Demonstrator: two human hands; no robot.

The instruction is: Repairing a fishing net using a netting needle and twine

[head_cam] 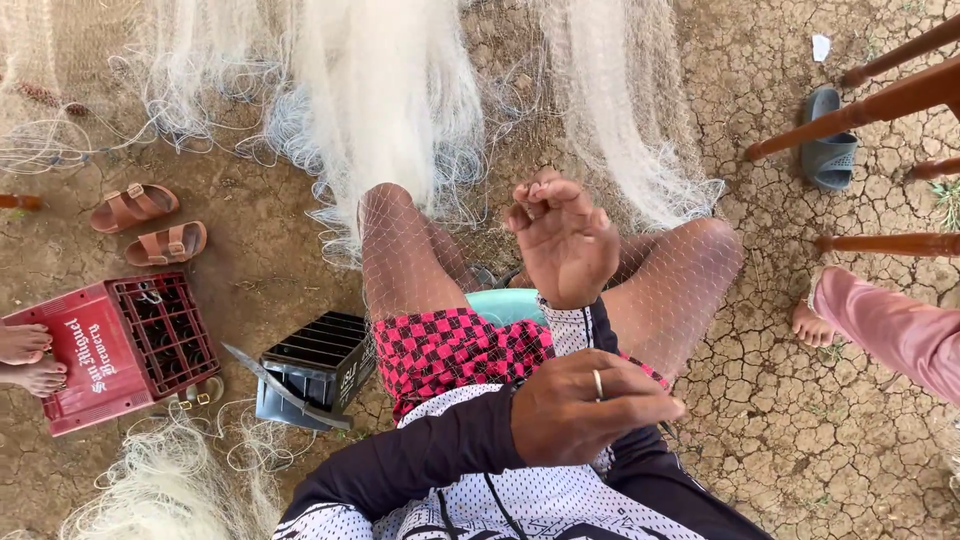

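A fine white fishing net [385, 90] lies piled on the ground ahead and drapes over both my bare knees and my red-and-black checked shorts [450, 350]. My right hand [565, 240] is raised between my knees, palm towards me. Its fingers are curled and pinched on strands of the net. My left hand [590, 405], with a ring on one finger, reaches across my lap from a black sleeve. Its fingers are closed together, and a thin dark tool tip [668, 428] sticks out beneath them. I sit on a teal seat [505, 303].
A red bottle crate [110, 350] and a black slatted box [320, 365] with a long blade [285, 385] stand at my left. Brown sandals [150, 225], a grey slipper [830, 150] and wooden chair legs [860, 110] lie around. Another person's feet [30, 360] are left; a pink-clad leg [890, 330] is right.
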